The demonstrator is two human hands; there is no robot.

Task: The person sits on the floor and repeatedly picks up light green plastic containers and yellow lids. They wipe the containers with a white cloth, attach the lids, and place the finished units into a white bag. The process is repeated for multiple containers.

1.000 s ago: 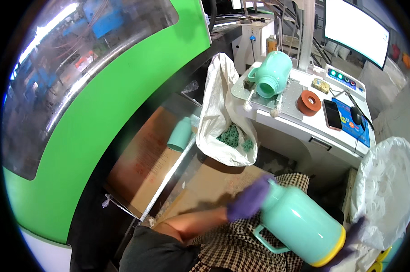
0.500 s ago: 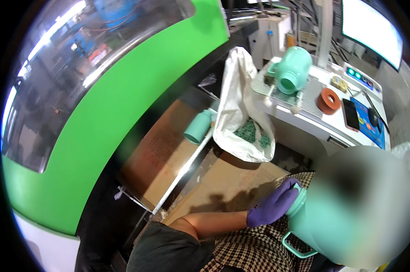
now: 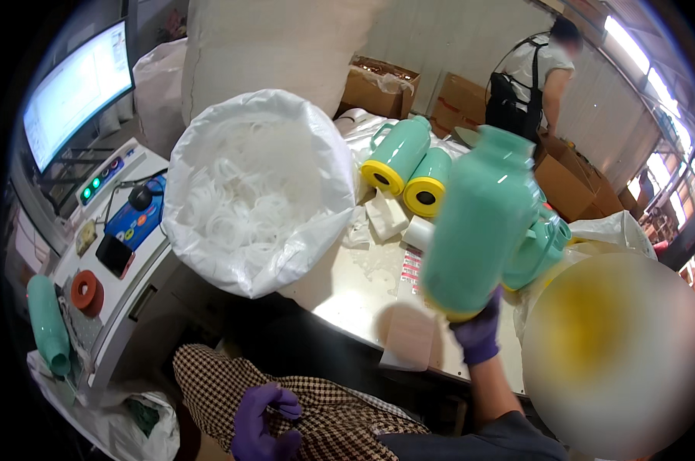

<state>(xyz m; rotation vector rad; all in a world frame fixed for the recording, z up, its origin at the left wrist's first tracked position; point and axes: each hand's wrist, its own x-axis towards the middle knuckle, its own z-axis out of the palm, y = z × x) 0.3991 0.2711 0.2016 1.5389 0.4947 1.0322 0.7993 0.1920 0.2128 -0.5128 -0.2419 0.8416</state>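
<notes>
A mint-green thermos jug [image 3: 478,223] with a yellow base is held upright over the right part of the white table [image 3: 336,296]. My right hand [image 3: 479,332], in a purple glove, grips it low down at the base; the jug hides part of the fingers. My left hand [image 3: 267,424], also gloved in purple, hovers before my checkered apron [image 3: 324,396]. Its fingers are loosely bent, with a gap to the thumb and nothing in it. Two more jugs lie on their sides behind, yellow bases toward me: one jug [image 3: 403,147] with its handle showing, and another jug [image 3: 433,173].
Left of the table stands a white sack [image 3: 317,253] of clear plastic rings. A side desk bears a monitor [image 3: 79,92], a phone [image 3: 115,256], an orange tape roll [image 3: 86,293] and a green jug [image 3: 48,323]. A person [image 3: 532,84] stands by cardboard boxes [image 3: 574,180]. Blur covers the lower right.
My view has swung right, from the green machine to the table. My left hand has come off the jug's neck, and the jug now stands upright in my right hand.
</notes>
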